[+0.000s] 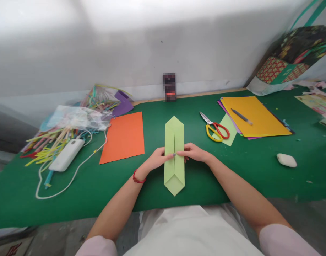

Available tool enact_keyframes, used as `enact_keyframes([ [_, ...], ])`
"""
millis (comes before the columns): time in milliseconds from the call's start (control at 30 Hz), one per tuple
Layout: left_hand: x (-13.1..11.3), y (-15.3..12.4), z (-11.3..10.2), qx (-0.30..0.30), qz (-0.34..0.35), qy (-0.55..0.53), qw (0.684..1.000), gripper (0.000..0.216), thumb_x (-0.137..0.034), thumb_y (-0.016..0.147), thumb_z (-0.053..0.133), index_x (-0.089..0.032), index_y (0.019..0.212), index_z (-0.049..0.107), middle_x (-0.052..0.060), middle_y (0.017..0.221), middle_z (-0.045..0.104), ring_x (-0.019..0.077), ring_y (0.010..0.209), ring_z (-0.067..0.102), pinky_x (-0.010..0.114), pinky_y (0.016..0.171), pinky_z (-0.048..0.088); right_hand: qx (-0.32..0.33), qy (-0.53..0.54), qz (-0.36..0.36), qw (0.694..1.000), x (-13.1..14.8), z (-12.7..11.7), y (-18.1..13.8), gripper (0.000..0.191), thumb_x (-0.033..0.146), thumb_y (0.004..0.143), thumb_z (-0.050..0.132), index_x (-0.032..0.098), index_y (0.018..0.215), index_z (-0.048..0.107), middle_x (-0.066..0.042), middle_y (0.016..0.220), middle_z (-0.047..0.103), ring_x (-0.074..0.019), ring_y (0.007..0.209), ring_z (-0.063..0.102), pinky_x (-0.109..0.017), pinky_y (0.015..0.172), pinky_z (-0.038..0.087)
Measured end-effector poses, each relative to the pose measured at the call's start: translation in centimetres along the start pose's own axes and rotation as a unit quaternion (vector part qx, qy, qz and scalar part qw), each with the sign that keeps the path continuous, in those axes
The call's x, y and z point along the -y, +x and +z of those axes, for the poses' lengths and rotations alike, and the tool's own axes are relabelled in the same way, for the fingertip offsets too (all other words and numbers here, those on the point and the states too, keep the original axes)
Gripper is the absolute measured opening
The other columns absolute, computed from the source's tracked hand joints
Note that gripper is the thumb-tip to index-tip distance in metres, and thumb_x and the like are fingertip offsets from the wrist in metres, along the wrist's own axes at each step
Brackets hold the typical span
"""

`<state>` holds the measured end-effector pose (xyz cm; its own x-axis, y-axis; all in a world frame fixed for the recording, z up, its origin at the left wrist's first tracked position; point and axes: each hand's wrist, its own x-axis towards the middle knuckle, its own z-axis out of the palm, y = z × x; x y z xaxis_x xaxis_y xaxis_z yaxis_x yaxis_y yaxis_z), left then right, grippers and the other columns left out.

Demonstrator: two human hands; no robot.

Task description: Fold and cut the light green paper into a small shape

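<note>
Paper (179,165), light green, forms a long folded hexagon with centre seam; left hand (158,158) and right hand (196,153) clamp opposite edges.

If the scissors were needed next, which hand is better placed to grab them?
Probably the right hand: the scissors lie just beyond it, on its own side, while the left hand would have to reach across the folded paper. Both hands hold that paper.
</note>
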<state>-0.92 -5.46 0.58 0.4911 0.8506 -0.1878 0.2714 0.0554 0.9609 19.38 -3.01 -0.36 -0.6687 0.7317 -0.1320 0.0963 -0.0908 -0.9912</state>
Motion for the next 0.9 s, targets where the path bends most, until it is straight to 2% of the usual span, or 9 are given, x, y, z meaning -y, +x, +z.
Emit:
enact_keyframes([
  [200,-0.16,-0.05,-0.12,-0.023,-0.019,0.021,0.999,0.04,-0.044,0.075,0.065,-0.014,0.101,0.069,0.009,0.104,0.071,0.026,0.091,0.067,0.034,0.076,0.055,0.001,-0.012,0.003,1.0,-0.13,0.27,0.13,0.046,0.058,0.068,0.068,0.013,0.076,0.067,-0.002,0.06,0.063,-0.0099,0.047,0.053,-0.023,0.044,0.038],
  [333,-0.33,-0.1,-0.18,-0.012,-0.023,0.019,1.0,0.038,-0.043,0.076,0.064,-0.013,0.099,0.069,0.009,0.104,0.071,0.0249,0.089,0.067,0.033,0.074,0.056,-0.012,-0.021,0.001,1.0,-0.24,0.32,0.23,0.05,0.063,0.071,0.061,0.014,0.062,0.063,-0.001,0.049,0.058,-0.0092,0.043,0.049,-0.023,0.043,0.037],
  [467,-0.2,-0.12,-0.23,-0.003,-0.026,0.014,1.0,0.038,-0.043,0.077,0.065,-0.014,0.102,0.069,0.009,0.103,0.072,0.0249,0.091,0.067,0.032,0.075,0.055,-0.004,-0.021,0.004,1.0,-0.4,0.28,0.24,0.051,0.064,0.073,0.059,0.014,0.063,0.063,-0.001,0.049,0.058,-0.0092,0.042,0.048,-0.023,0.043,0.035],
  [600,0.05,-0.01,-0.11,0.008,-0.027,-0.022,0.999,0.045,-0.05,0.077,0.064,-0.014,0.103,0.068,0.009,0.105,0.071,0.0253,0.093,0.067,0.034,0.079,0.055,0.003,-0.021,0.005,1.0,-0.38,0.09,0.17,0.051,0.063,0.074,0.058,0.013,0.063,0.063,-0.001,0.05,0.059,-0.0092,0.042,0.049,-0.023,0.042,0.035],
  [700,0.23,0.22,0.03,0.007,-0.023,-0.085,0.996,0.055,-0.061,0.08,0.055,-0.012,0.102,0.069,0.011,0.104,0.071,0.0251,0.092,0.067,0.036,0.084,0.053,0.003,-0.023,0.007,1.0,-0.36,-0.1,0.11,0.05,0.062,0.074,0.059,0.014,0.062,0.062,-0.001,0.05,0.058,-0.009,0.042,0.048,-0.023,0.042,0.034],
  [800,0.4,0.54,-0.07,-0.04,-0.005,-0.114,0.993,0.063,-0.068,0.078,0.049,-0.011,0.094,0.07,0.01,0.089,0.073,0.0239,0.083,0.068,0.036,0.08,0.053,0.002,-0.029,0.013,0.999,-0.44,-0.19,0.1,0.049,0.061,0.074,0.059,0.014,0.061,0.061,-0.001,0.049,0.058,-0.0089,0.042,0.048,-0.024,0.043,0.034],
  [900,0.55,0.82,-0.59,-0.125,0.02,-0.085,0.988,0.064,-0.069,0.08,0.044,-0.011,0.084,0.07,0.004,0.056,0.066,0.0196,0.062,0.065,0.033,0.069,0.053,0.004,-0.03,0.018,0.999,-0.56,-0.21,0.13,0.049,0.061,0.073,0.059,0.013,0.063,0.062,-0.001,0.052,0.059,-0.0092,0.043,0.049,-0.024,0.044,0.035],
])
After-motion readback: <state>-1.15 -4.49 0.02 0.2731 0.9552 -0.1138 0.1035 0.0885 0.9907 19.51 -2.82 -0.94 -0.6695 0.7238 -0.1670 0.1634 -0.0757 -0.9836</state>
